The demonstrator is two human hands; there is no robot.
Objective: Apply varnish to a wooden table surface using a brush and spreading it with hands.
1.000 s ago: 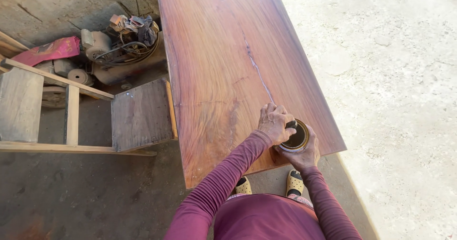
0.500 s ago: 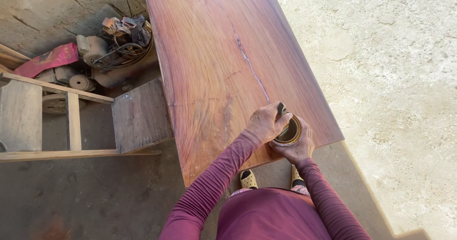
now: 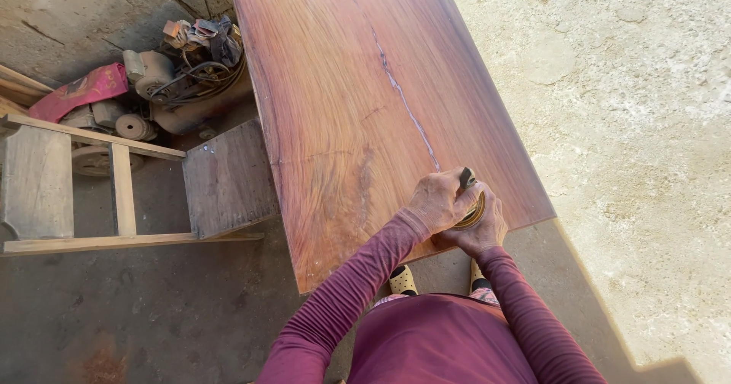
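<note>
Round tan disc (image 3: 474, 210), possibly a sanding pad, is sitting on the near right part of a long reddish wooden slab (image 3: 358, 110). Both hands are clenching around it: the left hand (image 3: 435, 200) is covering it from the left, while the right hand (image 3: 481, 230) is cupping it from the near side. Far left, a wooden bench frame (image 3: 114, 193) and a pile of old machine parts (image 3: 179, 68) are lying on the dirt floor.

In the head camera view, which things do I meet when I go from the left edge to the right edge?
Wooden bench frame → pile of old machine parts → dark square board → long reddish plank → left hand → round tin → sunlit concrete floor.
</note>
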